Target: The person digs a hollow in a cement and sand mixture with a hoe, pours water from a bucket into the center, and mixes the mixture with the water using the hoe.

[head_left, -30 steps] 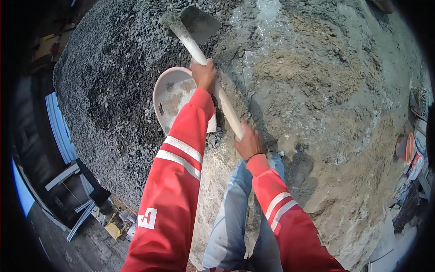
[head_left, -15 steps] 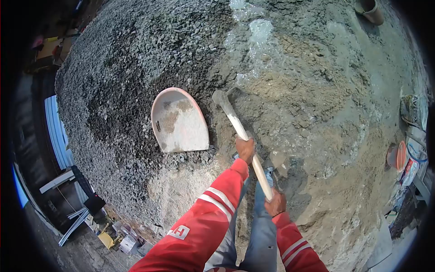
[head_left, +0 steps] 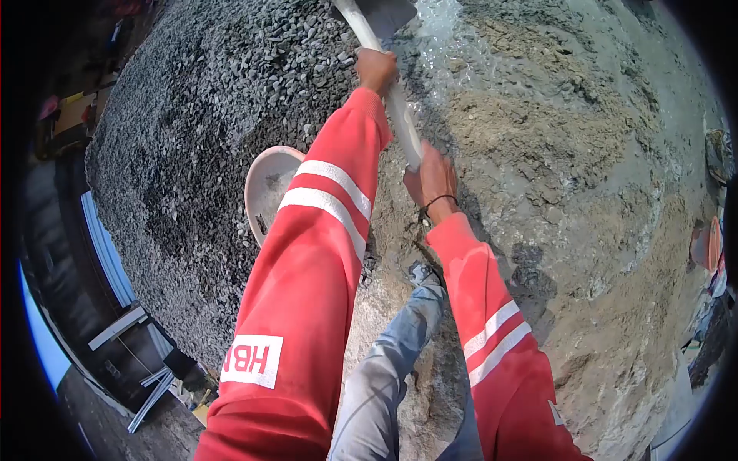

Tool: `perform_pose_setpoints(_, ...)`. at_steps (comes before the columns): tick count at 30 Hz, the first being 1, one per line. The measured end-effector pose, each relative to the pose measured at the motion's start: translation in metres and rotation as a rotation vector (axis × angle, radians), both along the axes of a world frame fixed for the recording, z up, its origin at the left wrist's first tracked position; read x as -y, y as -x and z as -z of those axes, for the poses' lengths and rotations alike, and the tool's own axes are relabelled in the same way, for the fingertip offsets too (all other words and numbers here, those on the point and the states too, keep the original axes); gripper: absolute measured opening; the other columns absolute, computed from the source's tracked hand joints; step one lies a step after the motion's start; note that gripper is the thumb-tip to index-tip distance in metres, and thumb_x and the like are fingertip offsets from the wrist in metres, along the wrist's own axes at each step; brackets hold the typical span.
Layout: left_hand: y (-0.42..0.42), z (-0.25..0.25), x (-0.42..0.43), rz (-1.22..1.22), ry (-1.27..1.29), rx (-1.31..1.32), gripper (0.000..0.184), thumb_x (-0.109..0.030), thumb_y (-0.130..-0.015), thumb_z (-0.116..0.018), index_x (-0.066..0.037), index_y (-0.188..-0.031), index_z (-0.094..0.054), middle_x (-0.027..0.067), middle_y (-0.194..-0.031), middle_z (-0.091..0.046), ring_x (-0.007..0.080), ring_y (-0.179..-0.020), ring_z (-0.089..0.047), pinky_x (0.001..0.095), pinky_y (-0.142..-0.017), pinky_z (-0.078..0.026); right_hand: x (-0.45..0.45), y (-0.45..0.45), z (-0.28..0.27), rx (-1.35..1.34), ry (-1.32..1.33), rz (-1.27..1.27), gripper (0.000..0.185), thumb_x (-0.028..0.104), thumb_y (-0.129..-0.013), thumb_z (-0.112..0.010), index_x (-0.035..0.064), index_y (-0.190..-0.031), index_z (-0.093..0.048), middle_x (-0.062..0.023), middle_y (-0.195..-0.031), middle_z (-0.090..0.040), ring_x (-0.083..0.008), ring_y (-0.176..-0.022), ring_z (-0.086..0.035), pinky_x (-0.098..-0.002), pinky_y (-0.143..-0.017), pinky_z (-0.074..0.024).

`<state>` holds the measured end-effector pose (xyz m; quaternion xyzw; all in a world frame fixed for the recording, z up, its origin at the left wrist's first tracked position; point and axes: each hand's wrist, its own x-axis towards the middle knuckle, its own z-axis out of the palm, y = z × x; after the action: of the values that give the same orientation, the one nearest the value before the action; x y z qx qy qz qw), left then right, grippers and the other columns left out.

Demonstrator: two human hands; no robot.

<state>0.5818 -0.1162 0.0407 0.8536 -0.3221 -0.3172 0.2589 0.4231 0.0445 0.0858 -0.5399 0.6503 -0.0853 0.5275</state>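
My left hand (head_left: 377, 71) is wrapped around the pale wooden handle of a hoe (head_left: 405, 127), high up near its head. Lower down, my right hand (head_left: 436, 180) grips the same handle near its end; a dark band circles that wrist. The hoe's dark blade (head_left: 390, 14) is at the top edge of the view, partly cut off, above the border between gravel and wet mix. A shallow, pink-rimmed scoop pan (head_left: 265, 184) lies on the gravel to the left, partly hidden by my left sleeve.
Grey gravel (head_left: 169, 154) covers the left side. Damp sandy mix (head_left: 538, 146) spreads on the right, with a wet, shiny patch (head_left: 442, 46) near the top. My foot (head_left: 424, 274) stands on the mix. An orange-rimmed container (head_left: 711, 244) is at the right edge, metal strips (head_left: 151, 396) lower left.
Both hands have moved up and forward with the hoe, away from my body. Its head has gone from beside the pan to the top edge. The pan is now partly covered by my sleeve.
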Motion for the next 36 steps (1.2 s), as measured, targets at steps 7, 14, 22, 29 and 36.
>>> perform_pose_setpoints(7,0.035,-0.008,-0.032,-0.106,-0.210,0.260,0.040,-0.019,-0.074,-0.073,0.007,-0.103,-0.060,0.0263,-0.100,-0.065,0.0348,-0.095,-0.066,0.0425,-0.080,-0.056,-0.045,-0.007,-0.029,0.040,-0.023,0.045,0.033,0.013,-0.073,-0.065,0.0016,-0.104,-0.059,-0.0238,-0.095,-0.065,-0.0416,-0.093,-0.061,-0.0473,-0.077,-0.0497)
perform_pose_setpoints(14,0.089,-0.029,-0.064,0.017,-0.445,0.129,0.039,-0.014,-0.079,-0.063,0.005,-0.111,-0.052,0.0268,-0.114,-0.058,0.0371,-0.105,-0.061,0.0431,-0.088,-0.051,-0.086,0.033,-0.086,0.004,-0.195,0.139,0.037,0.017,-0.075,-0.066,0.0001,-0.107,-0.056,-0.0256,-0.100,-0.063,-0.0424,-0.095,-0.061,-0.0493,-0.082,-0.0483)
perform_pose_setpoints(22,0.154,0.058,-0.096,0.414,-0.482,0.383,0.022,-0.016,-0.081,-0.061,0.005,-0.086,-0.061,0.0190,-0.088,-0.067,0.0341,-0.088,-0.067,0.0409,-0.075,-0.055,-0.074,0.116,-0.157,0.336,-0.465,0.400,0.019,0.012,-0.075,-0.063,-0.0033,-0.085,-0.058,-0.0110,-0.060,-0.060,-0.0245,-0.054,-0.062,-0.0370,-0.051,-0.0472)
perform_pose_setpoints(29,0.235,-0.122,-0.174,-0.510,-0.258,-0.839,0.013,-0.009,-0.080,-0.061,-0.002,-0.072,-0.055,0.0047,-0.057,-0.051,0.0150,-0.043,-0.047,0.0300,-0.039,-0.042,-0.172,0.257,-0.249,0.231,-0.334,0.167,0.015,0.007,-0.073,-0.063,0.0006,-0.085,-0.056,-0.0108,-0.059,-0.055,-0.0232,-0.049,-0.056,-0.0351,-0.048,-0.0450)
perform_pose_setpoints(36,0.276,-0.183,-0.220,-0.610,-0.268,-0.881,0.017,-0.009,-0.079,-0.067,0.002,-0.074,-0.054,0.0056,-0.058,-0.052,0.0131,-0.044,-0.049,0.0279,-0.036,-0.039,-0.241,0.312,-0.235,-0.177,-0.119,-0.210,0.034,0.013,-0.067,-0.068,0.0027,-0.096,-0.055,-0.0209,-0.073,-0.061,-0.0412,-0.068,-0.060,-0.0435,-0.063,-0.0487)
